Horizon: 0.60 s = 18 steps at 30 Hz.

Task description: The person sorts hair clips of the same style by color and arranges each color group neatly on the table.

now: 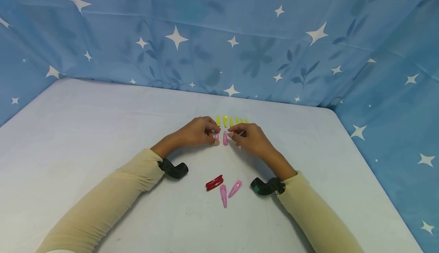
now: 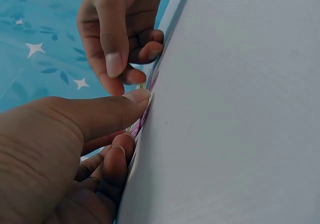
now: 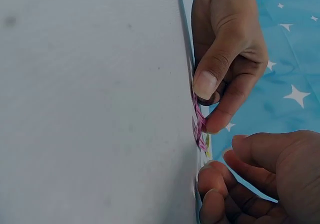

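Two pink snap hair clips lie side by side below the yellow ones in the head view. My left hand (image 1: 200, 132) pinches the left pink hair clip (image 1: 217, 136) between thumb and index finger, one at each end. Close to its right is the other pink clip (image 1: 225, 138), on the white table. My right hand (image 1: 249, 138) hovers at that clip's right edge, its fingers loosely bent. In the right wrist view, thumb and fingers of the right hand (image 3: 265, 176) stand apart with nothing between them, beside the pink clips (image 3: 199, 121).
A row of several yellow hair clips (image 1: 225, 121) lies just beyond the hands. Nearer the body are red clips (image 1: 214, 183) lying together, and two loose pink clips, one upright (image 1: 223, 196) and one slanted (image 1: 235, 188). A blue star-patterned curtain (image 1: 205, 36) borders the white table (image 1: 137, 215).
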Each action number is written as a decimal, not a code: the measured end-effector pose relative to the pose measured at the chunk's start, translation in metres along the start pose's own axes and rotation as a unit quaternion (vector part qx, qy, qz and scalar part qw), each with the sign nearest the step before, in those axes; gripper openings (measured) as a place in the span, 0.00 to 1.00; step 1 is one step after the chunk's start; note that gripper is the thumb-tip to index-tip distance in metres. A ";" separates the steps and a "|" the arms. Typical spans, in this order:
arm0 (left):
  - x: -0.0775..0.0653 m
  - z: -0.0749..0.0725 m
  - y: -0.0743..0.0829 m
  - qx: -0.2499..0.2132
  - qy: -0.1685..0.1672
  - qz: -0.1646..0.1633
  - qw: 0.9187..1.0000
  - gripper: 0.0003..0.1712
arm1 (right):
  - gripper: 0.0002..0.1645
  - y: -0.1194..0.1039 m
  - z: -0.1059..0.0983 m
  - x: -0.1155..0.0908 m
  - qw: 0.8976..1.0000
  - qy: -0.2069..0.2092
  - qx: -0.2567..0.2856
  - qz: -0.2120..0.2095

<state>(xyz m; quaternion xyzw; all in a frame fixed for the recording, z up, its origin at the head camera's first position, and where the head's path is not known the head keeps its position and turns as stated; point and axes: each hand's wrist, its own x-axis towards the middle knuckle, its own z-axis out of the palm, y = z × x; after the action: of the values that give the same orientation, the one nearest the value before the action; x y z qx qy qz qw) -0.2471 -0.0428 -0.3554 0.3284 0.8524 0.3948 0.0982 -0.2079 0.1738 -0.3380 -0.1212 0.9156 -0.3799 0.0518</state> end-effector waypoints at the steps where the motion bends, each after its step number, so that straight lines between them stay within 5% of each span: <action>1: 0.000 0.000 0.001 -0.002 0.000 -0.001 1.000 0.20 | 0.14 0.000 -0.001 -0.003 1.000 -0.003 0.003 -0.003; 11: -0.001 0.001 0.000 -0.018 0.003 -0.008 1.000 0.22 | 0.15 0.000 -0.017 -0.024 0.997 -0.006 -0.014 -0.070; 18: -0.002 0.001 0.001 -0.019 0.003 -0.014 1.000 0.22 | 0.13 -0.005 -0.022 -0.037 0.992 -0.053 -0.006 -0.116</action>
<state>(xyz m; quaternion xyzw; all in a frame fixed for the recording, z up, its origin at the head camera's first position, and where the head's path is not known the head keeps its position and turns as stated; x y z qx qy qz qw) -0.2451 -0.0429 -0.3553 0.3133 0.8497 0.4103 0.1073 -0.1751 0.1949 -0.3192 -0.2470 0.8934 -0.3712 0.0550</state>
